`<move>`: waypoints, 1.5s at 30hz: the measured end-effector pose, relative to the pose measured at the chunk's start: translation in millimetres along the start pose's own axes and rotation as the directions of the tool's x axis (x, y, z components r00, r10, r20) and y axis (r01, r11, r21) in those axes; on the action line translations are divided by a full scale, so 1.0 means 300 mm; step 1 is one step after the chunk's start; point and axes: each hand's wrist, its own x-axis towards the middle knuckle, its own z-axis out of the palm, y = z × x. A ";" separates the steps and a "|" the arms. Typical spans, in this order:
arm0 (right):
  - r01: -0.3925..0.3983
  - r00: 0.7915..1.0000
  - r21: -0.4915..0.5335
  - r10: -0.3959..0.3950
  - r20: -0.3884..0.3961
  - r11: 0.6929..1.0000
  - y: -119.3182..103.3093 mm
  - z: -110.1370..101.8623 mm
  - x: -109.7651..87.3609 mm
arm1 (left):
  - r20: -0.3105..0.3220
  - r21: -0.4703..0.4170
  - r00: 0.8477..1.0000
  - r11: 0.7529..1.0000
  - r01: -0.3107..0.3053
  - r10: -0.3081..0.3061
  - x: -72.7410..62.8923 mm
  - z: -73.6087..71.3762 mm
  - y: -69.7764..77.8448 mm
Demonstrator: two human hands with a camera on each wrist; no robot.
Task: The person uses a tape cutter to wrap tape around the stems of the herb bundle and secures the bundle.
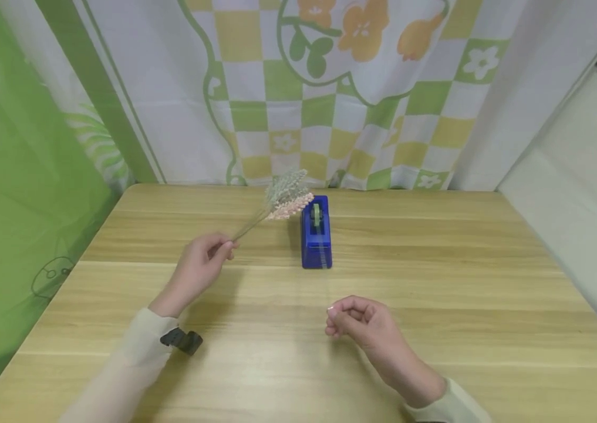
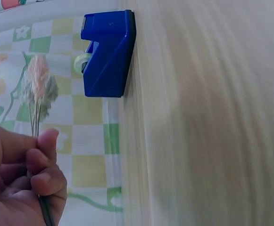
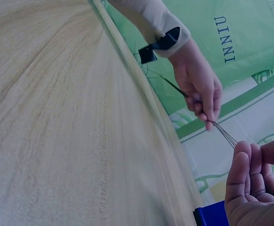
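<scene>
My left hand point(image 1: 203, 261) grips a small bunch of flowers point(image 1: 289, 198) by its thin stems, with pale green and pink heads pointing up and to the right. In the left wrist view the stems of the flowers point(image 2: 40, 87) pass between thumb and curled fingers. A blue tape dispenser point(image 1: 316, 235) stands on the table beyond both hands, holding a roll of clear tape point(image 1: 316, 214). Closer to me and right of it, my right hand point(image 1: 369, 329) pinches the end of a faint clear strip between thumb and forefinger. This strip runs down from the dispenser's front edge.
Both hands are above a wood-grain table point(image 1: 462, 282). A checked, flower-printed curtain point(image 1: 340, 117) hangs along its back edge. Green cloth point(image 1: 18, 176) closes the left side and white cloth point(image 1: 583, 176) the right. A black band point(image 1: 182, 339) circles the left wrist.
</scene>
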 end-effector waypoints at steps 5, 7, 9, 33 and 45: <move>0.000 1.000 0.000 0.000 -0.006 1.000 -0.005 -0.003 -0.002 | 0.047 0.031 0.999 0.999 -0.013 0.012 -0.051 -0.039 -0.028; -0.005 1.000 0.002 0.005 -0.010 1.000 -0.005 -0.002 -0.001 | 0.057 0.048 0.998 0.999 -0.018 0.015 -0.066 -0.052 -0.038; -0.007 1.000 0.003 0.007 -0.012 1.000 -0.006 -0.001 -0.001 | 0.058 0.066 0.998 0.998 -0.022 0.018 -0.082 -0.066 -0.048; 0.002 0.999 0.010 -0.002 -0.038 1.000 -0.024 0.009 0.001 | 0.282 0.021 0.957 0.997 -0.077 0.068 -0.221 -0.149 -0.115; 0.004 0.999 0.009 -0.003 -0.038 1.000 -0.025 0.011 -0.002 | 0.399 -0.064 0.906 0.990 -0.127 0.142 -0.229 -0.114 -0.109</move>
